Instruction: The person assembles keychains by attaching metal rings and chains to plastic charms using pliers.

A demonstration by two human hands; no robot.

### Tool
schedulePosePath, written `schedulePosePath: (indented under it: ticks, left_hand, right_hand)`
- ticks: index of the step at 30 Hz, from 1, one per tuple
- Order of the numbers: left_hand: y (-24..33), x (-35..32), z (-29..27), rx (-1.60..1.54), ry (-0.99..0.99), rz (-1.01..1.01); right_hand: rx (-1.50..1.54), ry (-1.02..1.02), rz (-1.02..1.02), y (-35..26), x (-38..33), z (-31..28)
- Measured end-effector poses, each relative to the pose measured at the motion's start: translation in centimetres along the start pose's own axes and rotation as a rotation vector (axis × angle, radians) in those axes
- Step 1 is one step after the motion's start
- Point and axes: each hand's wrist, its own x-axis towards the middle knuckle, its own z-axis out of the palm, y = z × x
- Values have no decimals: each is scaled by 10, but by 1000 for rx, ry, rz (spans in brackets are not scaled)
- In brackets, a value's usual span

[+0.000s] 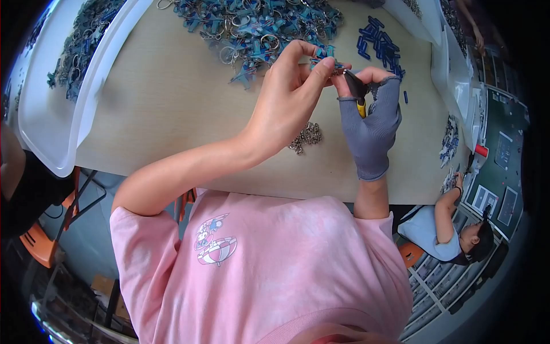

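My left hand (281, 100) is bare and pinches a blue keychain charm (325, 52) between thumb and fingers. My right hand (372, 129), in a grey glove with bare fingertips, grips pliers (356, 86) with black and yellow parts. The tip of the pliers meets the charm's edge, near the left fingertips; the exact contact is too small to make out. Just beyond the left hand spreads a heap of blue keychains (258, 34) with metal rings. Below both hands lies a small pile of silver chains (307, 137).
Small dark blue bars (380, 43) lie scattered at the far right of the table (172, 114). A white bin (80, 109) edges the left side, with more keychains beyond it. Another white bin wall (440, 71) stands at right. A co-worker (438, 229) sits at the right.
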Motion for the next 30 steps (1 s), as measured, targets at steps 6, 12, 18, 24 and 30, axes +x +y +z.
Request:
schedulePosePath:
  ticks: [6,12,18,24,30]
  left_hand:
    - [-3,-1,2,14,-7,63]
    - [-7,-1,3,-43,8,51]
    - [-4,-1,6,-219,28,48]
    - [-6,-1,3,-85,17,7]
    - [-6,-1,4,-104,3,37]
  right_hand:
    - [39,46,-26,1,0,1]
    - [44,74,97,2,0,-2]
    - [44,-64,-1,0,-2,-6]
    - [43,4,27,-1,1,-1]
    - [12,30,18,-1,-2,0]
